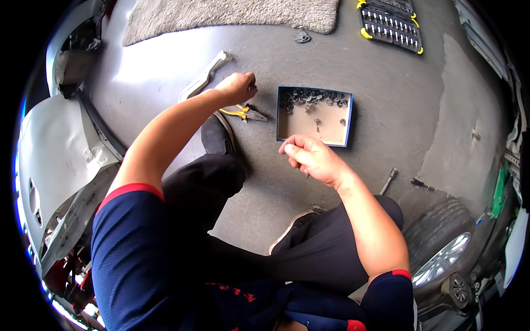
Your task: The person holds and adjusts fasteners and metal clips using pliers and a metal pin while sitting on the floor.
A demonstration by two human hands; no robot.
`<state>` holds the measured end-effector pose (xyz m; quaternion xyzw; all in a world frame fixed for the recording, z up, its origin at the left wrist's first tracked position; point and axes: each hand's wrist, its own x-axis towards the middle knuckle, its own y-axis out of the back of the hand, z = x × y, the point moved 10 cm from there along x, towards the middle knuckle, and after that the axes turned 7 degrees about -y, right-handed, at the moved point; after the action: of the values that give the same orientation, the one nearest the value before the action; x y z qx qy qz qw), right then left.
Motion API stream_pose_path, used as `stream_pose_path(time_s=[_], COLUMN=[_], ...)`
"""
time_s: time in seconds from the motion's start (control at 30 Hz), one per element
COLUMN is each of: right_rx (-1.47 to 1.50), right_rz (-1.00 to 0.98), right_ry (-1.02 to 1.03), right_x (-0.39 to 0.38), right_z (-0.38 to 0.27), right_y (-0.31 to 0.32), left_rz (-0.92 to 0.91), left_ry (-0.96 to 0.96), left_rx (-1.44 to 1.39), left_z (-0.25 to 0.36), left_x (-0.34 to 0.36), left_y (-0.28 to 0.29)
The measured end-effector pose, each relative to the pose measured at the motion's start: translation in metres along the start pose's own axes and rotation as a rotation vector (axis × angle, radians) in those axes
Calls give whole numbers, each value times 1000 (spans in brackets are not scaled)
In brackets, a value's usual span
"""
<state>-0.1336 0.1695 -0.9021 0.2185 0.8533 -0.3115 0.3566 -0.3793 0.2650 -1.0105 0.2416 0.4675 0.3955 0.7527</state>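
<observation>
My left hand (238,86) is closed, its fingers curled in beyond the pliers; what they hold, if anything, is hidden. Combination pliers (247,114) with yellow handles lie on the floor just below it, beside my shoe. My right hand (316,161) hovers at the near edge of a shallow box (351,118) with a blue rim, thumb and forefinger pressed together; I cannot make out anything between them. Inside the box, many small dark clip-like pieces (312,98) are heaped along the far side, and a few lie loose on its beige bottom.
A long pale bent strip (199,81) lies beside my left forearm. Far off are a rug (232,15), a crumpled dark scrap (302,37) and a black-and-yellow socket case (391,28). A metal tool (390,181) and a tyre (439,229) are at right; a pale car panel (63,146) stands left.
</observation>
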Motion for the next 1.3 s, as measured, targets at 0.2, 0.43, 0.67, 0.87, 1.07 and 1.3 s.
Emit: stream_pose_path(time_s=[0.2, 0.43, 0.67, 0.87, 1.07, 1.3], right_rx=[-166, -52, -166, 659, 591, 664], right_rz=[183, -84, 113, -371, -85, -424], right_ry=[342, 514, 370, 425, -56, 221], right_x=[-11, -22, -27, -46, -2, -27], right_z=[-42, -60, -52, -77, -8, -61], right_y=[2, -40, -16, -13, -20, -58], left_rz=[-47, -34, -9, 73, -20, 122], left_ry=[-471, -461, -468, -416, -236, -580], left_rx=[9, -45, -320, -594, -872, -649], left_z=[176, 222, 215, 178, 154, 177], left_x=[-106, -171, -159, -156, -159, -171], left_y=[77, 100, 93, 107, 90, 112])
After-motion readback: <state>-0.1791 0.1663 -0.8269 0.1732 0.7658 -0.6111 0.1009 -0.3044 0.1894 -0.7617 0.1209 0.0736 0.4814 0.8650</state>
